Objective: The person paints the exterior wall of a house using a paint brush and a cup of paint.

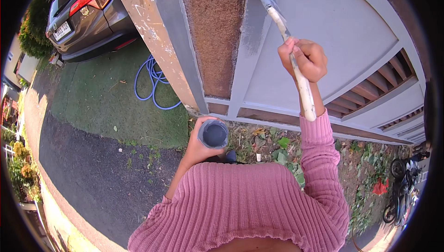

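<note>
My right hand [305, 60], raised at upper right, is closed around the long pale handle of a paintbrush [303, 87]. Grey paint coats the brush's bristles, which touch the grey frame of a wall panel [319, 30] near the top of the view. Low in front of my chest, my left hand [199, 143] wraps around a small round cup of grey paint [213, 134], held upright with its open top facing up. A rough brown strip [212, 25] runs beside the grey frame, and streaky paint marks its edge.
A dark car [92, 16] stands at upper left on green ground. Near the wall's corner lies a coiled blue hose [152, 83]. Plants and dry leaves [280, 152] line the wall's foot. A slatted vent [370, 85] opens in the panel; a motorcycle [404, 187] is at far right.
</note>
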`<state>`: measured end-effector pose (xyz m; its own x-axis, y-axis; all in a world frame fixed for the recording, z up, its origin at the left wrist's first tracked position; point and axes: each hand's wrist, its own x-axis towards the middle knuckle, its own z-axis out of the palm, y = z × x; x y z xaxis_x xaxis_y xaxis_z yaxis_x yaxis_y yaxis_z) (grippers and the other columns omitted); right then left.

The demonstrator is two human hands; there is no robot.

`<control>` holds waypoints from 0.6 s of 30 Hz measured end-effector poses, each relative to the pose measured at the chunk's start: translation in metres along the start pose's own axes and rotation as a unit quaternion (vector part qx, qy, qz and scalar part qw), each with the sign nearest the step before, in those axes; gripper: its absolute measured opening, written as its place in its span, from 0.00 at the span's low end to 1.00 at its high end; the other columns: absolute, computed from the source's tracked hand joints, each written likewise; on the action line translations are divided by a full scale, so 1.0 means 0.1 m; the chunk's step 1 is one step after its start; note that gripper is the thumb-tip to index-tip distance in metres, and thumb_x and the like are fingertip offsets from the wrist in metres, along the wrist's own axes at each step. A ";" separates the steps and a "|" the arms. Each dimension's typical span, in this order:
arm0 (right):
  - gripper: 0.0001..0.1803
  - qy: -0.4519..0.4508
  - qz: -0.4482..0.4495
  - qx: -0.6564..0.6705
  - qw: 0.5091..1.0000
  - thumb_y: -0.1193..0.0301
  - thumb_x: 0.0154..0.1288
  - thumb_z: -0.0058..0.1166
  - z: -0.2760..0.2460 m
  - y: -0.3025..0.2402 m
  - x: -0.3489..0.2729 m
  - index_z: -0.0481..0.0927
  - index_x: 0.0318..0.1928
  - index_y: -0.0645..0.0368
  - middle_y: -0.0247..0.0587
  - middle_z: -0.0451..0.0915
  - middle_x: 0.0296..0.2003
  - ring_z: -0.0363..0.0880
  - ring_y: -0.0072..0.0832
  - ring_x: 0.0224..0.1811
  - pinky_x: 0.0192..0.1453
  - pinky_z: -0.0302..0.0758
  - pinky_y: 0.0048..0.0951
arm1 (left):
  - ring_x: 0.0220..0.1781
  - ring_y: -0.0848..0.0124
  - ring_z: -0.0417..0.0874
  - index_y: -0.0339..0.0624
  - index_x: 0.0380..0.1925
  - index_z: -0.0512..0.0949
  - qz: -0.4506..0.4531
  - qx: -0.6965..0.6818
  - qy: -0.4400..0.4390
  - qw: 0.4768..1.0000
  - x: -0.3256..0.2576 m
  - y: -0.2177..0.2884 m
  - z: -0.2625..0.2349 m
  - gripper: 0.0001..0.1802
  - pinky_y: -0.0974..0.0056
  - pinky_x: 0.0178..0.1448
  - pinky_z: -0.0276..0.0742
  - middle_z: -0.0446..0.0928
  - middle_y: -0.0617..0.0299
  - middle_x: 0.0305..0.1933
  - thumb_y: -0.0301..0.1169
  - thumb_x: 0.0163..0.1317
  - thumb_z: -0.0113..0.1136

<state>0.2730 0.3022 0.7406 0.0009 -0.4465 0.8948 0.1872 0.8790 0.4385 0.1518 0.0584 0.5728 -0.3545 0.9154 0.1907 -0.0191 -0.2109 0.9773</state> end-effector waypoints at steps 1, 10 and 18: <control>0.14 -0.029 0.003 0.001 1.000 0.86 0.36 0.58 -0.01 -0.03 -0.21 0.66 0.19 0.59 0.32 0.65 0.16 0.67 0.21 0.11 0.13 0.68 0.19 | 0.50 0.70 0.75 0.41 0.48 0.64 0.005 0.008 -0.005 1.000 0.00 0.02 0.01 0.39 0.65 0.56 0.69 0.73 0.59 0.46 0.21 0.30 0.70; 0.17 -0.128 0.146 0.023 0.981 0.86 0.37 0.58 -0.17 -0.76 -1.33 0.63 0.16 0.55 0.31 0.64 0.15 0.63 0.22 0.10 0.11 0.62 0.21 | 0.50 0.70 0.75 0.41 0.48 0.63 -0.013 0.003 -0.002 1.000 -0.04 0.04 -0.05 0.39 0.65 0.56 0.69 0.73 0.59 0.47 0.22 0.32 0.71; 0.16 -0.214 0.408 0.105 0.881 0.82 0.42 0.59 -0.27 -0.89 -1.46 0.63 0.14 0.56 0.33 0.61 0.14 0.59 0.25 0.10 0.14 0.58 0.26 | 0.49 0.70 0.76 0.40 0.49 0.63 0.010 0.005 -0.002 1.000 -0.04 0.03 -0.03 0.39 0.65 0.56 0.70 0.74 0.58 0.46 0.21 0.31 0.71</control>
<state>0.2830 0.2845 0.5692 -0.3284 0.4131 0.8494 0.1109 0.9099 -0.3997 0.1506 0.0528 0.5746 -0.3502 0.9126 0.2111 -0.0023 -0.2262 0.9741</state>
